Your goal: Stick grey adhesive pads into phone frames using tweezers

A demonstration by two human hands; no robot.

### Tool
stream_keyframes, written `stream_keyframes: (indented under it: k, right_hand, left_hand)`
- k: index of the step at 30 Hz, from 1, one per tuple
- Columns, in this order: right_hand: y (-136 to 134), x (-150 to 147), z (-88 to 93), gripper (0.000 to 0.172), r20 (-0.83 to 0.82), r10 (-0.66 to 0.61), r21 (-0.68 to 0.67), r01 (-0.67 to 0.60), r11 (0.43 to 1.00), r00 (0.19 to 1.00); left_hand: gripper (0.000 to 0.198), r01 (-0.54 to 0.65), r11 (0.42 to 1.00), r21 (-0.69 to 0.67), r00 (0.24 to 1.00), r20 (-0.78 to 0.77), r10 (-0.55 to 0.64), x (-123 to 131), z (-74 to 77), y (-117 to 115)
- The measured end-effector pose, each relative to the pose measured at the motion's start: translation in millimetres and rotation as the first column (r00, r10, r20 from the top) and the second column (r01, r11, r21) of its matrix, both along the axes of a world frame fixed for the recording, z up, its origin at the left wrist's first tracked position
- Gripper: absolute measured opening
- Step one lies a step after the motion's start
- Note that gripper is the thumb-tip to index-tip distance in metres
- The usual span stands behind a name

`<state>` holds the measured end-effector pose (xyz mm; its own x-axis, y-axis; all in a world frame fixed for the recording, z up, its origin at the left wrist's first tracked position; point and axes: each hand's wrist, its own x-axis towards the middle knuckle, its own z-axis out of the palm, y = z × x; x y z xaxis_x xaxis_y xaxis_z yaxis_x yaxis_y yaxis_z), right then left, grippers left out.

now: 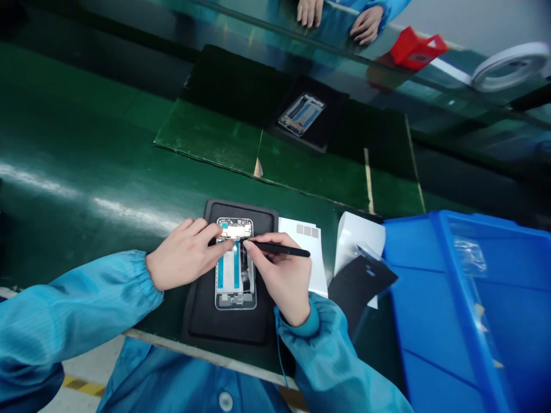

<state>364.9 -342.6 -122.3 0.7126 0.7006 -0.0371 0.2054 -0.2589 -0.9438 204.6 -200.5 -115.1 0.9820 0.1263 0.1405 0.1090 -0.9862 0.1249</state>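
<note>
An opened phone (229, 269) lies upright on a black foam tray (210, 330), its circuit board bare at the top and blue strips along its middle. My left hand (185, 255) comes in from the left, index finger and thumb apart, their tips touching the phone's upper part. In my right hand (286, 272) is a slim black pen-shaped tool (286, 249), gripped between thumb and fingers. Its tip meets the phone near a black flex cable (245, 269), just below the board; the fingertips partly hide the contact.
White sheets (316, 264) and a black sheet (361, 287) lie right of the tray. Beyond them stands a blue bin (430, 310). Another opened phone (301, 115) rests on a tray farther back. Across the bench are a co-worker's hands (365, 26), a red box (417, 49) and a white ring (510, 66).
</note>
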Motion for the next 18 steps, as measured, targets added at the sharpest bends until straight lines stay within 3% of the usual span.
stream_keyframes:
  k: [7, 11, 18]
  right_hand:
    - [0, 1, -7.1, 0.017, -0.054, -0.006, 0.083, 0.01, 0.996, 0.999]
    - [1, 1, -9.4, 0.018, -0.06, -0.009, 0.104, 0.015, 0.994, 0.998]
    - [4, 2, -9.7, 0.02, -0.07, -0.018, 0.139, 0.028, 0.99, 0.997]
  left_hand:
    - [0.03, 0.138, 0.983, -0.118, 0.988, -0.051, -0.145, -6, 5.9, 13]
    - [0.041, 0.062, 0.992, -0.114, 0.995, -0.065, -0.07, -13, 4.5, 11]
    - [0.027, 0.002, 0.999, -0.051, 1.0, 0.02, -0.001, -19, 1.0, -1]
